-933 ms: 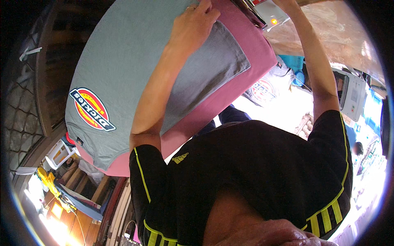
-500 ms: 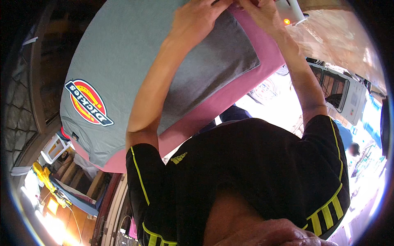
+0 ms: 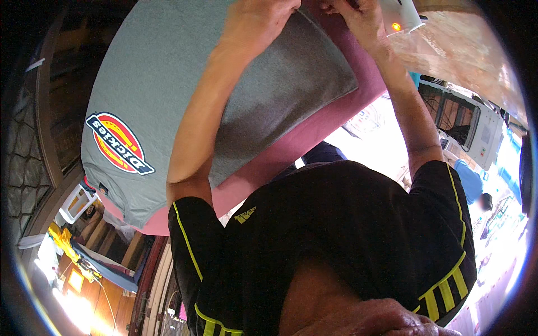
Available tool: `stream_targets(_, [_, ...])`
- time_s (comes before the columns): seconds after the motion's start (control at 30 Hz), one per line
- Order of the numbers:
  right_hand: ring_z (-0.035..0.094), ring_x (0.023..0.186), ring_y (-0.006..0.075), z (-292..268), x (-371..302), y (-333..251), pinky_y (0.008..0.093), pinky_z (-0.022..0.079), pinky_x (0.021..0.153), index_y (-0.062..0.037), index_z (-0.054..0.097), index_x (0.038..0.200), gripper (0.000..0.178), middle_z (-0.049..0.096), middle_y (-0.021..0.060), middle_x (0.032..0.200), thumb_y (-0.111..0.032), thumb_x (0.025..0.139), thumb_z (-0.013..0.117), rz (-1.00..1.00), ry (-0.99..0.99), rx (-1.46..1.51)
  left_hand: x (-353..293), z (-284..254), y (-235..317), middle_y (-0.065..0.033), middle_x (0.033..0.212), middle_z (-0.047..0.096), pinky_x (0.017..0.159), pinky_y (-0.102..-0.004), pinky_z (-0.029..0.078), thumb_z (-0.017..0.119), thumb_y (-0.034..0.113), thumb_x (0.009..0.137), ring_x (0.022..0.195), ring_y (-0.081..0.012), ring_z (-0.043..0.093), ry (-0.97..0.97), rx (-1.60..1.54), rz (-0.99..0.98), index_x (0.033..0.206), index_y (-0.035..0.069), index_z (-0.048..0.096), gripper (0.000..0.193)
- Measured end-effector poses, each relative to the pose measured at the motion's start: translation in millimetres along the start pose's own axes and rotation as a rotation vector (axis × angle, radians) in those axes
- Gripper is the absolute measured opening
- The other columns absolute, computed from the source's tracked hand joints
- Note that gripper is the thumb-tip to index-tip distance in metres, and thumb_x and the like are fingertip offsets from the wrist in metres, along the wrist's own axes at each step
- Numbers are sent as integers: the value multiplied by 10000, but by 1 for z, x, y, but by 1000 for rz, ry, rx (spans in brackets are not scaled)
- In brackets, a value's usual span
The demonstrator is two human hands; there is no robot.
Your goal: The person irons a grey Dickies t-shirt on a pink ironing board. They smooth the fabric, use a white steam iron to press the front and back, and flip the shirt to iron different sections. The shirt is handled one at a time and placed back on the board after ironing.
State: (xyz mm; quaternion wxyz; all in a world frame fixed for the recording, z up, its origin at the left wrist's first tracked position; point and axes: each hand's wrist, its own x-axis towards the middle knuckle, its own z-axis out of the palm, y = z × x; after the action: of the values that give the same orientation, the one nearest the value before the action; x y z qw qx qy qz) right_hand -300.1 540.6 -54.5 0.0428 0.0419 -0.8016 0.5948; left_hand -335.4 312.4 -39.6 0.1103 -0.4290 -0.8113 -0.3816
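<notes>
A grey T-shirt (image 3: 168,73) with a large red, yellow and dark-blue printed emblem near its collar lies spread over a pink-covered surface (image 3: 263,168). At the upper edge of the view, my left hand (image 3: 263,22) rests over the shirt's hem side; its fingers are partly cut off and slightly smeared. My right hand (image 3: 361,22) is just to the right, above the pink cover, its fingers curled together. Whatever they may pinch is hidden. A gap showing cloth separates the two hands.
A white device (image 3: 400,17) with a lit orange lamp stands beside my right hand. Brownish sheeting (image 3: 454,45) hangs at upper right, above a white appliance (image 3: 482,131). A person in blue (image 3: 468,179) is farther right. A white plastic stool (image 3: 78,203) stands lower left.
My hands, close together before, have moved apart. The left one has shifted left along the shirt, while the right one stays near the white device. The shirt lies nearly the same.
</notes>
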Motion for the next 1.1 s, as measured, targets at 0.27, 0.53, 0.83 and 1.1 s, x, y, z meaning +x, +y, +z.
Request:
stream_targets(0.27, [638, 961, 156, 46, 42, -18, 306, 522, 833, 13, 607, 1200, 255, 673, 69, 1025, -93, 968, 610, -8, -593, 51, 12, -50, 21, -138, 997, 631, 723, -409, 526, 602, 42, 915, 869, -351, 648, 73, 47, 21, 984, 37, 608, 69])
stream_targets(0.53, [603, 1032, 162, 70, 21, -32, 309, 496, 880, -3, 562, 1265, 322, 631, 80, 1117, -130, 972, 601, -138, -861, -253, -73, -81, 17, -93, 1262, 608, 887, -410, 501, 671, 252, 926, 1072, -313, 615, 230, 232, -201, 1179, 153, 664, 272])
stream_targets(0.83, [564, 1113, 170, -3, 3, -6, 313, 467, 933, -21, 512, 1339, 400, 584, 93, 1222, -170, 976, 590, -75, -924, -405, -208, -62, 70, -131, 1431, 476, 1071, -552, 267, 691, 476, 865, 1352, -381, 394, 236, 727, -754, 1320, 185, 616, 545])
stream_targets(1.1, [529, 1185, 176, -45, -5, 18, 316, 442, 980, -37, 468, 1404, 471, 542, 104, 1314, -207, 980, 581, 92, -985, -445, -215, -49, 116, -159, 1488, 412, 1086, -597, 248, 629, 527, 902, 1380, -424, 349, 274, 774, -887, 1364, 216, 580, 559])
